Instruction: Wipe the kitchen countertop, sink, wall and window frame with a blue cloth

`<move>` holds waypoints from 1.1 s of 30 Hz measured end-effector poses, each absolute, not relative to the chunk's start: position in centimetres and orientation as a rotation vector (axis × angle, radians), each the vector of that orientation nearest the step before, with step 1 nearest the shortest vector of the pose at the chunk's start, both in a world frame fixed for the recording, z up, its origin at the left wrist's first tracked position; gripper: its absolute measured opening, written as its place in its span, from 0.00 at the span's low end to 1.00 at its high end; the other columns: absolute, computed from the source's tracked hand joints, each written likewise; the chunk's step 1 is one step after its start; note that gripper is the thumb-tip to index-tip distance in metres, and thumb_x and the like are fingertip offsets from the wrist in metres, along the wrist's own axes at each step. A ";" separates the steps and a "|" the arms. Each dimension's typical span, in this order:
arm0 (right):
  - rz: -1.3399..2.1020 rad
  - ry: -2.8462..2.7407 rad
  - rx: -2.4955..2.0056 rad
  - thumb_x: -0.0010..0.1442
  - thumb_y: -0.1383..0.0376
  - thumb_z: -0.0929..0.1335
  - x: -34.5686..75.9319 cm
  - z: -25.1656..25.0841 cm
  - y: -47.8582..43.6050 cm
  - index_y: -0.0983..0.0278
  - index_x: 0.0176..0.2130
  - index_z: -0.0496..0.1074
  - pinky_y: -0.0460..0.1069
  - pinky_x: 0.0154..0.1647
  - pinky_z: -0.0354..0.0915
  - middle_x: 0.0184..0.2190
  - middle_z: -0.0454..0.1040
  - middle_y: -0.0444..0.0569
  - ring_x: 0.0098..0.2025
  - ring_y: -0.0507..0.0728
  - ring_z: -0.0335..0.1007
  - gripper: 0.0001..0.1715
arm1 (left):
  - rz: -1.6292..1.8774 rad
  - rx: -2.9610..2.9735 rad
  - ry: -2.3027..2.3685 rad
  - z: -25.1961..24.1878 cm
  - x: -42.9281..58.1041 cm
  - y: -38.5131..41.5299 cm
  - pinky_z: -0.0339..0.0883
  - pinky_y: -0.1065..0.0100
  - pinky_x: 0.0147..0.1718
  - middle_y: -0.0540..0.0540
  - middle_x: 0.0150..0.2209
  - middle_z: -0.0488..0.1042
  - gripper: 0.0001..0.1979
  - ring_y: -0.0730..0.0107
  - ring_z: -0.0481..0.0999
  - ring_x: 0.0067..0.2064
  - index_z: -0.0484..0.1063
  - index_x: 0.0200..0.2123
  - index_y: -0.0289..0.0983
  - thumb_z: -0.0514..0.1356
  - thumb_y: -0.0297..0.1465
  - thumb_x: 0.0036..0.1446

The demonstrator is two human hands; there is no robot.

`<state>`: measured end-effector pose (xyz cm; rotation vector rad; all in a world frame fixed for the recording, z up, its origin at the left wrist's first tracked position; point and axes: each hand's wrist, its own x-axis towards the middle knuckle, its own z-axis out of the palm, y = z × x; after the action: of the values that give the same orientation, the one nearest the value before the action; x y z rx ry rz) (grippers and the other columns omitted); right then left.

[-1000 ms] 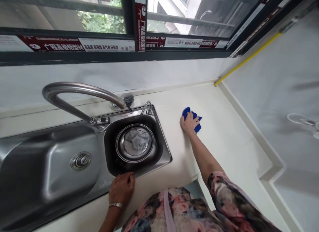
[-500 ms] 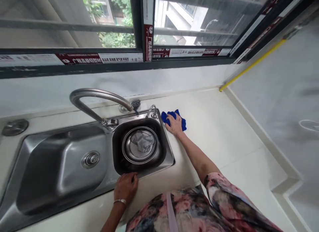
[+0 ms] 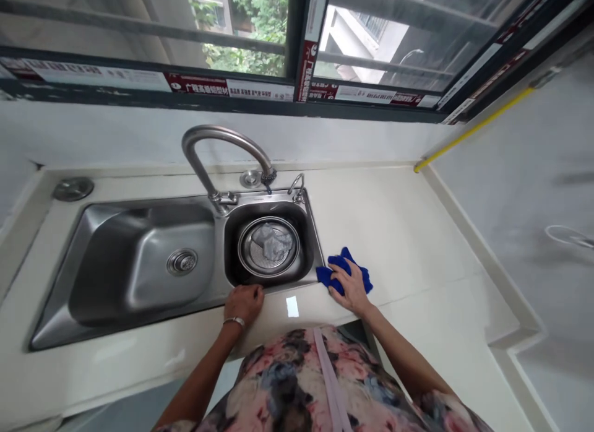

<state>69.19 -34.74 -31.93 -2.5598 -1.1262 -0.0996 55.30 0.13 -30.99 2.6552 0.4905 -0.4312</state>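
A crumpled blue cloth (image 3: 361, 280) lies on the pale counter, close to the sink's front right corner. My right hand (image 3: 351, 288) presses down on it, fingers bent over the fabric. My left hand (image 3: 244, 303) rests, curled, at the front rim of the sink (image 3: 204, 301); nothing shows in it, though its fingertips are partly hidden. Inside the right basin sits a round metal strainer basin (image 3: 260, 270), with a grey wet rag (image 3: 275, 241) in it.
A tall curved faucet (image 3: 223, 132) rises behind the basins, with a small thin tap (image 3: 297, 187) to its right. Behind them is a round metal fitting (image 3: 250, 179). A round metal lid (image 3: 73, 189) lies at the back left. A yellow pipe (image 3: 473, 130) runs along the right wall.
My right hand has drawn the blue cloth toward me, from beside the sink's back corner to near its front corner. My left hand stays at the front rim. The view has shifted.
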 end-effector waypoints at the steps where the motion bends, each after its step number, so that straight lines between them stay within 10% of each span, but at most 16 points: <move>1: -0.074 -1.155 -2.564 0.66 0.57 0.68 68.1 -31.8 -36.1 0.58 0.48 0.75 0.68 0.71 0.53 0.66 0.72 0.46 0.75 0.73 0.49 0.13 | -0.429 2.653 0.484 -30.9 55.3 0.1 0.66 0.56 0.58 0.40 0.48 0.84 0.20 0.51 0.80 0.53 0.85 0.44 0.39 0.51 0.34 0.69; 33: -0.301 -0.480 -2.914 0.69 0.53 0.62 87.5 -33.2 -23.6 0.63 0.54 0.75 0.69 0.65 0.51 0.62 0.71 0.59 0.67 0.76 0.52 0.23 | -0.394 2.575 0.484 -32.0 55.1 0.2 0.64 0.53 0.62 0.41 0.48 0.84 0.20 0.51 0.80 0.53 0.84 0.47 0.38 0.52 0.34 0.65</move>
<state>87.48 -23.56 -33.23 -2.9141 -0.4803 -0.3009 55.13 0.25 -31.96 2.5753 0.4843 -0.3942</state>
